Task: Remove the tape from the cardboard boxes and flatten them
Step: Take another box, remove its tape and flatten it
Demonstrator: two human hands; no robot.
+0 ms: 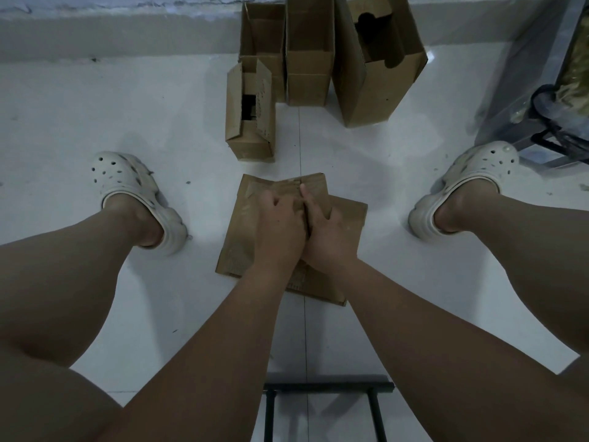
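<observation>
- The left hand [280,223] lies on top of the flattened box [243,228] with its fingers curled down against the cardboard. Whether they pinch anything cannot be told.
- The right hand [326,232] touches the left along its side and presses on the same flattened box. Its forefinger is straight and points to the far edge, and its thumb is spread out to the right.
- A glossy strip of tape [255,189] shows near the far left corner of the flattened box.
- A second flattened box [349,228] lies under it, sticking out to the right and at the near side.
- Both lie on the white tiled floor [95,106].
- Just beyond the flattened box stands a small box [250,126], open at the top.
- Farther beyond, three taller boxes [307,59] stand in a row against the wall [127,33].
- A pale clog [137,193] is well to the left of the flattened box and another clog [468,183] well to the right.
- On the near side is a black metal frame [328,386].
</observation>
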